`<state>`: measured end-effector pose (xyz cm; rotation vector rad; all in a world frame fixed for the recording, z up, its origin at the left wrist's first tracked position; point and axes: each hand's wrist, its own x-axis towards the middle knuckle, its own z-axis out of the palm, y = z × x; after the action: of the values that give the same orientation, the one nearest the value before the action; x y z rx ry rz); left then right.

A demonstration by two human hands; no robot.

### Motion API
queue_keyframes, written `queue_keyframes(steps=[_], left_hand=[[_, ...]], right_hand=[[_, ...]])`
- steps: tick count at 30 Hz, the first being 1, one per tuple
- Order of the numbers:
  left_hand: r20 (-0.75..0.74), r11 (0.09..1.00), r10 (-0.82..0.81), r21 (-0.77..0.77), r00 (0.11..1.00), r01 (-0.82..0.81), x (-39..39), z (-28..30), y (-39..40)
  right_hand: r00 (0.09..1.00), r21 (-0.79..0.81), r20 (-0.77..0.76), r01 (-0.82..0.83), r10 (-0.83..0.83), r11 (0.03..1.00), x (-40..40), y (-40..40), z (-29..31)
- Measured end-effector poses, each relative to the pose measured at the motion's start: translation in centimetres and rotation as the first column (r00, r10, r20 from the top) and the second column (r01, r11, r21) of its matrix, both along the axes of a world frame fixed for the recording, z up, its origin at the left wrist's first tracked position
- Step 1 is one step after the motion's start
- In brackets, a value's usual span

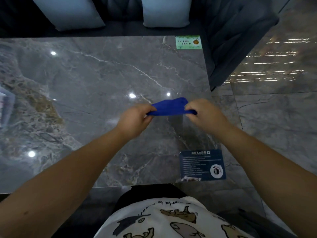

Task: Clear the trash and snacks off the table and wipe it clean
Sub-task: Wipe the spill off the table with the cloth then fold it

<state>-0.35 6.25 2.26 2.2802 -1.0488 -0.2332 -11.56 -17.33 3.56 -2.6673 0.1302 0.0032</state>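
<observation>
A blue cloth (pixel 171 107) is stretched between both hands just above the right part of the grey marble table (pixel 96 83). My left hand (pixel 135 119) pinches the cloth's left end with closed fingers. Gripping the right end is my right hand (pixel 205 114), near the table's right edge. The cloth is bunched into a narrow strip; whether it touches the table I cannot tell.
A green sticker (pixel 188 42) sits at the table's far right corner and a dark blue card (pixel 202 164) at the near right corner. A pale object (pixel 6 107) is cut off at the left edge. A dark sofa with light cushions (pixel 166 12) stands behind the table.
</observation>
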Motion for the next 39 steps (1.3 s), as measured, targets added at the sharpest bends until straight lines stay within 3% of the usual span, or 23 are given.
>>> queue_keyframes(steps=[2,4,6,8,11,14,16,20,22,25,27,29,31,39], left_hand=[[0.027,0.997,-0.071,0.045,0.997,0.07,-1.8,-2.2,1.0],[-0.05,0.965,-0.179,0.186,0.983,0.185,-3.9,-4.9,2.5],[-0.148,0.924,-0.216,0.288,0.965,0.251,-6.1,-6.7,4.0],[-0.174,0.932,-0.196,0.272,0.965,0.238,-7.7,-8.0,5.2],[-0.26,0.974,-0.049,0.2,0.964,0.103,-8.3,-8.4,5.5],[-0.482,0.968,0.227,0.209,0.846,-0.14,-6.7,-8.7,4.2],[-0.52,0.956,0.289,0.205,0.804,-0.212,-5.2,-9.2,2.7],[-0.46,0.923,0.345,0.326,0.818,-0.205,-3.1,-9.6,0.2],[-0.324,0.888,0.329,0.427,0.887,-0.174,-3.0,-9.8,-0.2],[-0.018,0.918,0.147,0.376,0.989,-0.13,-4.3,-9.6,-0.2],[0.116,0.931,-0.055,0.366,0.992,0.009,-5.4,-9.8,0.1],[0.105,0.852,-0.257,0.494,0.961,0.174,-6.1,-10.4,0.6],[0.061,0.766,-0.336,0.598,0.94,0.235,-6.3,-11.2,1.0],[-0.005,0.708,-0.311,0.666,0.951,0.235,-6.5,-10.9,0.5]], right_hand=[[0.994,-0.058,-0.106,-0.039,0.033,0.998,-1.7,1.2,-2.3],[0.953,-0.079,-0.283,-0.132,0.104,0.988,-4.1,2.7,-4.8],[0.898,-0.025,-0.397,-0.218,0.19,0.976,-6.7,4.2,-6.9],[0.886,0.029,-0.43,-0.179,0.174,0.983,-8.9,5.4,-8.0],[0.927,0.174,-0.371,0.017,0.049,0.985,-9.4,5.1,-8.3],[0.932,0.28,-0.357,0.171,-0.063,0.945,-6.8,3.6,-7.9],[0.918,0.306,-0.371,0.264,-0.141,0.915,-5.0,2.8,-7.7],[0.871,0.218,-0.431,0.355,-0.237,0.909,-3.3,2.1,-8.4],[0.876,0.089,-0.39,0.344,-0.285,0.935,-3.5,2.3,-8.6],[0.96,-0.122,-0.198,0.178,-0.2,0.976,-4.7,3.7,-8.8],[0.984,-0.214,-0.175,0.003,-0.042,0.977,-5.6,4.9,-9.2],[0.949,-0.274,-0.302,-0.179,0.092,0.945,-6.6,5.7,-10.1],[0.907,-0.291,-0.397,-0.269,0.14,0.918,-7.3,5.5,-11.0],[0.855,-0.3,-0.474,-0.38,0.209,0.875,-7.3,3.7,-11.3]])
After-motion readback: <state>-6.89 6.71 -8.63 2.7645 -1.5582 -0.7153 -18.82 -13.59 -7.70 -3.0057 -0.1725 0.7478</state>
